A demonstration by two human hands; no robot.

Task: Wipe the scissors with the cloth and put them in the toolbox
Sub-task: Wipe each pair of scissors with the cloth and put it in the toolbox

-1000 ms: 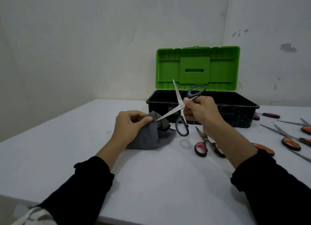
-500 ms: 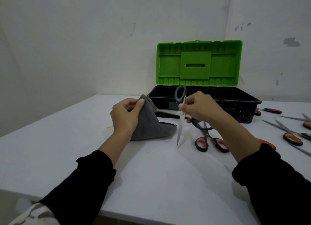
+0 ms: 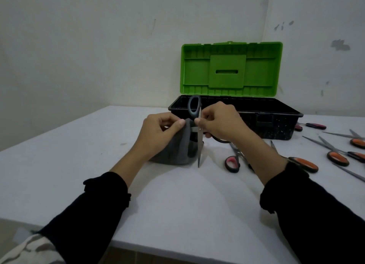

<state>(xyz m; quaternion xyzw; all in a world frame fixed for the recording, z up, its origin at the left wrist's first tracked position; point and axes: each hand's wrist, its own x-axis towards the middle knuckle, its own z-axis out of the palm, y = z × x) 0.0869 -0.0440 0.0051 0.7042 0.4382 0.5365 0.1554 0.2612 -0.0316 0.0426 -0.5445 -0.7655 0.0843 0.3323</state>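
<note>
Just in front of the toolbox (image 3: 276, 123), over the middle of the table (image 3: 177, 200), the wiping step is in full swing. The right hand (image 3: 221, 123) has its grip curled round the grey-handled scissors (image 3: 199, 141), blades spread wide: one blade hangs straight down with its tip at or just above the table, one handle loop stands up in front of the toolbox's near wall, and the other loop peeks out below the palm. The left hand (image 3: 160, 131) pinches the grey cloth (image 3: 177, 151) between thumb and fingers, grip tight on the fabric, and the second blade runs sideways into that fold. It looks wrapped by the cloth, though the fabric hides the blade tip, so I can't say how far in it sits.

The cloth's lower edge rests on the table; its top is lifted to blade height. So we're mid-wipe, nothing stowed from this pair yet.

What's next, by my reading: draw the covered blade through the pinch, then turn to the hanging blade, close the scissors and lift them over the black rim under the green lid (image 3: 231, 70), which stands open.

Toward the right edge of the table lie more scissors, a red-handled pair (image 3: 233, 163) nearest and orange-handled pairs (image 3: 337, 158) beyond, well apart from the cloth.
</note>
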